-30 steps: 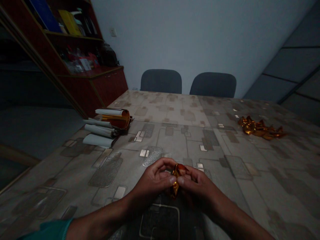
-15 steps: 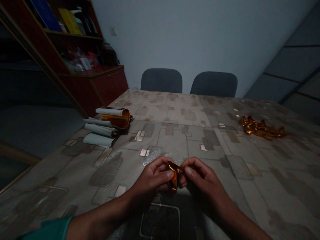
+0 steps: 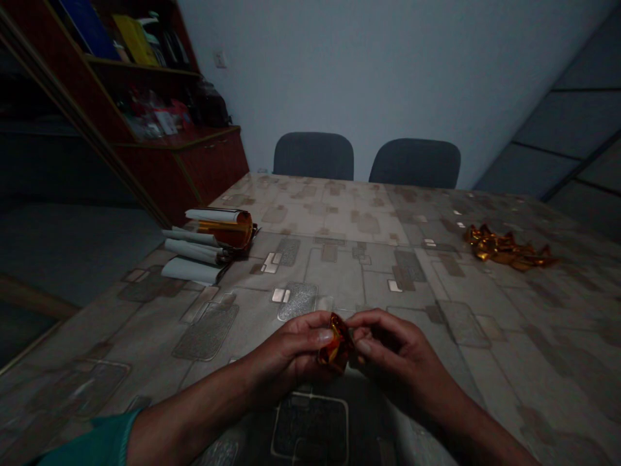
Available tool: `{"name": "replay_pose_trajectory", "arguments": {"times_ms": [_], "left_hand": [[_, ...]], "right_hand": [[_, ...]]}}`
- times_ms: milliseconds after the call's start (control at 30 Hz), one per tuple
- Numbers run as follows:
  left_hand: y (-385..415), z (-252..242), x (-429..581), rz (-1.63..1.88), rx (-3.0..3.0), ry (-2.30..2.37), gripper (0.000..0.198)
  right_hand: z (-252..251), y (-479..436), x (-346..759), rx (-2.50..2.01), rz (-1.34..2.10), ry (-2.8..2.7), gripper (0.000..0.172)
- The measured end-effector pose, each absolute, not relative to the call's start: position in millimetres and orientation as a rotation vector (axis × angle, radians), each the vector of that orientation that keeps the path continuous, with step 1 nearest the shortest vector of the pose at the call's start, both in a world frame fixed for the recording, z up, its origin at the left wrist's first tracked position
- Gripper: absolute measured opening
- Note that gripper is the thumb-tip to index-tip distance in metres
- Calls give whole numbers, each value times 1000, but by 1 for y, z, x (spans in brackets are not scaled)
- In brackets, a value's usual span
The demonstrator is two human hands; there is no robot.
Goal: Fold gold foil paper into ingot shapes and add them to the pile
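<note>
Gold foil piece [image 3: 336, 343], crumpled, held over near side of table [image 3: 339, 275], pinched between left hand [image 3: 291, 346] and right hand [image 3: 392, 349], both together. Light fingertip pressure best on thin foil. Similar foil heap [image 3: 504, 247] at far right.

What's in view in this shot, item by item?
foil piece: one, gold, between both hands
foil pile: one, gold, right of table
foil roll: one, gold and white, left of table
paper strips: about three, white, beside roll
table: one, grey patterned, under these
chairs: two, dark grey, beyond table
cabinet: one, dark red, back left
left hand: one, on foil piece
sleeve: one, teal, left arm
right hand: one, on foil piece
</note>
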State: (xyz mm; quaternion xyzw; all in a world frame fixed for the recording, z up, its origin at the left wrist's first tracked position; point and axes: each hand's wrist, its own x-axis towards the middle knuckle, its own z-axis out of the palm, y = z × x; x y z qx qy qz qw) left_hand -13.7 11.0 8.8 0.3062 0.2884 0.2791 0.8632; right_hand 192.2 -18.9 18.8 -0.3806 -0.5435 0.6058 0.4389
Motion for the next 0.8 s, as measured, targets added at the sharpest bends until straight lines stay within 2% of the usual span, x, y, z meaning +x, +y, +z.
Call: {"name": "replay_pose_trajectory", "arguments": {"times_ms": [400,600,800], "left_hand": [[9,13,-16,435,675,583,31],[7,14,-16,376,661,564,23],[7,15,-15,357,679,574,28]], "right_hand": [[24,-13,199,-905,1277,-1770,16],[23,-14,198,-847,1262,-1797,9],[31,-14,198,-940,1209,-1813,10]]}}
